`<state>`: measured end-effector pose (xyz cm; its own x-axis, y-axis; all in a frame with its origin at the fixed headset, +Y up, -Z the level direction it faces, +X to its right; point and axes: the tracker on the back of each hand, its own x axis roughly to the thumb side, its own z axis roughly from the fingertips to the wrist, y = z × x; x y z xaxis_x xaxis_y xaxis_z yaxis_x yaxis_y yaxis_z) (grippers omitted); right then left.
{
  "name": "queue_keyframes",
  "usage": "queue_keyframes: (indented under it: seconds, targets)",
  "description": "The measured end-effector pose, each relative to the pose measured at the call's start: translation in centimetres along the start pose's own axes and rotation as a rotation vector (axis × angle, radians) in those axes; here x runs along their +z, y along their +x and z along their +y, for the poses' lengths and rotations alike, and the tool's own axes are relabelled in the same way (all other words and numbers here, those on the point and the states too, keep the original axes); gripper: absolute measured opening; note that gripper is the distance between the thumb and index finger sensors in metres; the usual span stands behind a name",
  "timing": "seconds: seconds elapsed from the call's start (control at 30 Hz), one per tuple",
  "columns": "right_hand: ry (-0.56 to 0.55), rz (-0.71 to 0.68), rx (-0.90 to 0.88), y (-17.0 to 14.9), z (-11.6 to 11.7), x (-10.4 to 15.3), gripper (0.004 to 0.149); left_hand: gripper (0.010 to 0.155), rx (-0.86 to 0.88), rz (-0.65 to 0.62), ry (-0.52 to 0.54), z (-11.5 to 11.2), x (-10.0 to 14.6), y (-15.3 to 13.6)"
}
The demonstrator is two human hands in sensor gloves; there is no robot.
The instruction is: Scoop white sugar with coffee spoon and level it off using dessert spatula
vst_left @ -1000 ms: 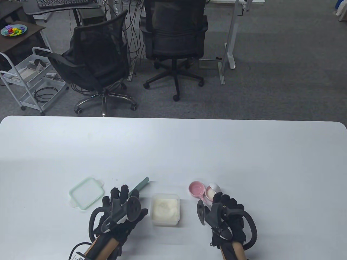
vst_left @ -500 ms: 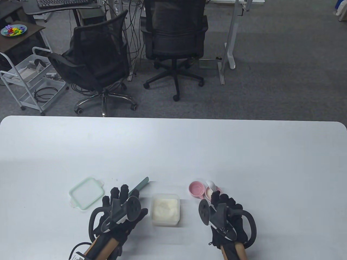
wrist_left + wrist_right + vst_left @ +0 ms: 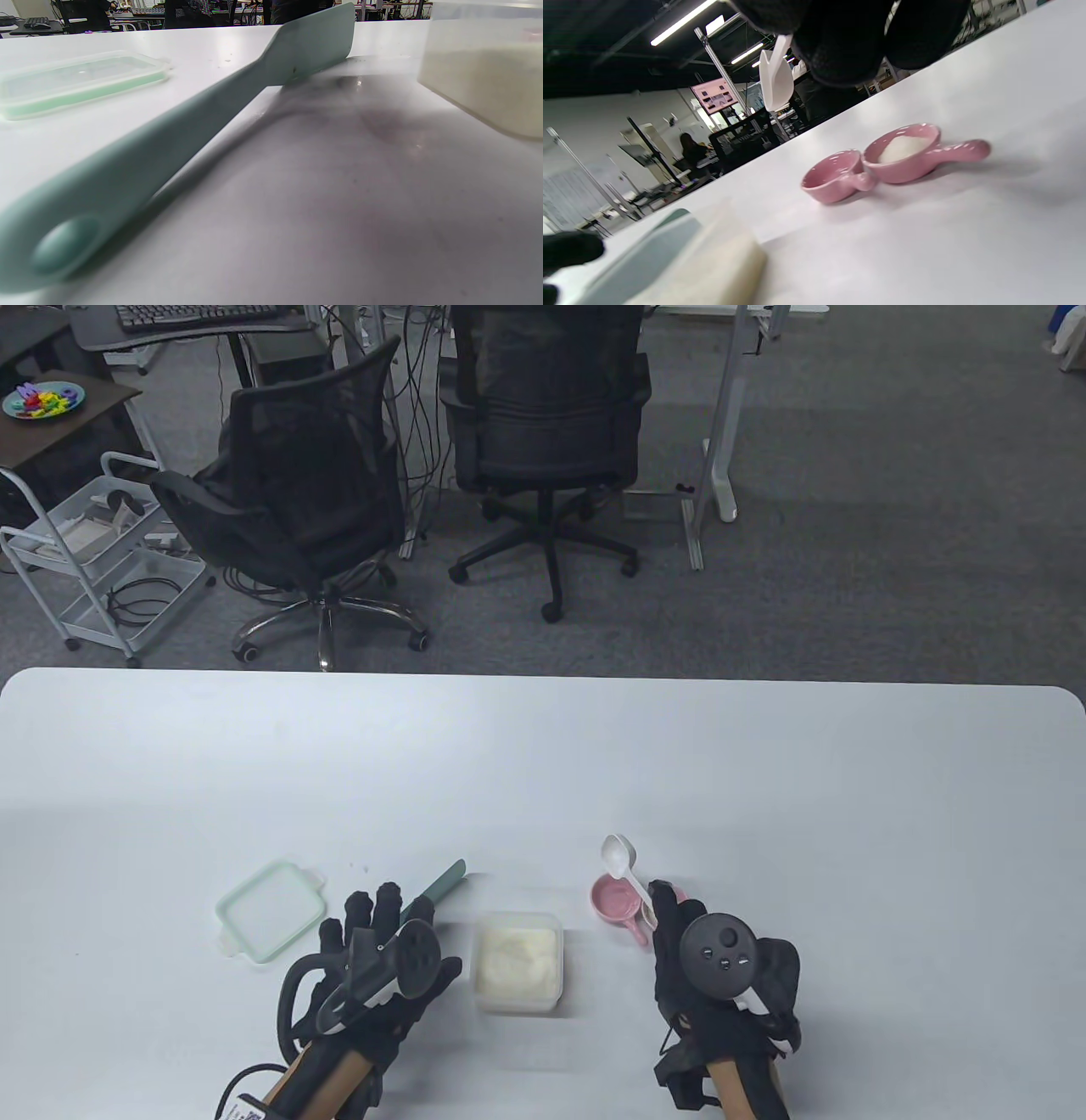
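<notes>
Near the tabletop's front edge, left of centre: black-gloved left hand (image 3: 373, 959) resting palm-down over the handle of a long pale-green silicone dessert spatula (image 3: 178, 123), fingers stretched forward and slightly spread on top of it, blade end poking out past the fingertips toward the far edge; whether any finger curls under the handle, impossible to tell. Just right of that hand, a clear square plastic container of white sugar (image 3: 517, 960), open-topped, blade tip of the spatula near its far left corner. Further left, a flat mint-rimmed square lid (image 3: 271, 909) lying on the tabletop. Right of the container, black-gloved right hand (image 3: 721, 976) lifted, fingertips pinching the handle of a small white plastic coffee spoon (image 3: 621, 861), bowl raised above the tabletop and pointing toward the far edge. Beneath and beside the spoon, two small pink ceramic handled dishes (image 3: 874, 167) touching each other, the right one heaped with white sugar, the left one bare inside.
</notes>
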<state>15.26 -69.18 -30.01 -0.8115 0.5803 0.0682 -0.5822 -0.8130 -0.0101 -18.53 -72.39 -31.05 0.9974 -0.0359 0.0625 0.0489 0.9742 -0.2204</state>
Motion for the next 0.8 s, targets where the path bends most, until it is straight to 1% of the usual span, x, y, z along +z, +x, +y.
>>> queue_keyframes:
  seconds: [0.1,0.27,0.33,0.4,0.43,0.47,0.5,0.53,0.57,0.63,0.73,0.8]
  targets:
    - [0.01,-0.016,-0.096,-0.4,0.1,-0.1,0.056,0.082,0.002,0.0,0.003,0.0,0.0,0.0]
    - [0.047,-0.053,-0.169,-0.3,0.6,-0.3,0.055,0.083,0.013,-0.007,0.018,0.0,0.0,0.0]
    - [0.059,-0.064,-0.174,-0.1,0.9,-0.3,0.055,0.084,0.027,-0.028,0.05,0.1,0.0,0.0]
    - [0.08,-0.075,-0.159,0.1,1.3,-0.3,0.054,0.084,0.057,-0.064,0.121,0.3,0.2,0.1]
    - [0.089,-0.079,-0.146,0.2,1.5,-0.4,0.054,0.085,0.067,-0.086,0.139,0.4,0.3,0.1]
    - [0.096,-0.081,-0.138,0.3,1.6,-0.4,0.054,0.079,0.075,-0.104,0.15,0.4,0.4,0.2]
    - [0.106,-0.086,-0.131,0.4,1.9,-0.4,0.054,0.085,0.085,-0.127,0.164,0.4,0.4,0.3]
    - [0.115,-0.091,-0.131,0.5,2.0,-0.4,0.054,0.085,0.091,-0.146,0.169,0.3,0.5,0.3]
    - [0.124,-0.096,-0.133,0.6,2.2,-0.4,0.054,0.089,0.098,-0.178,0.163,0.2,0.5,0.4]
    - [0.134,-0.106,-0.132,0.8,2.4,-0.4,0.054,0.092,0.11,-0.217,0.176,0.1,0.5,0.6]
    - [0.155,-0.122,-0.115,1.1,2.8,-0.4,0.053,0.093,0.113,-0.302,0.193,-0.2,0.4,0.8]
    - [0.166,-0.128,-0.116,1.2,3.0,-0.4,0.053,0.094,0.117,-0.331,0.172,-0.4,0.3,0.9]
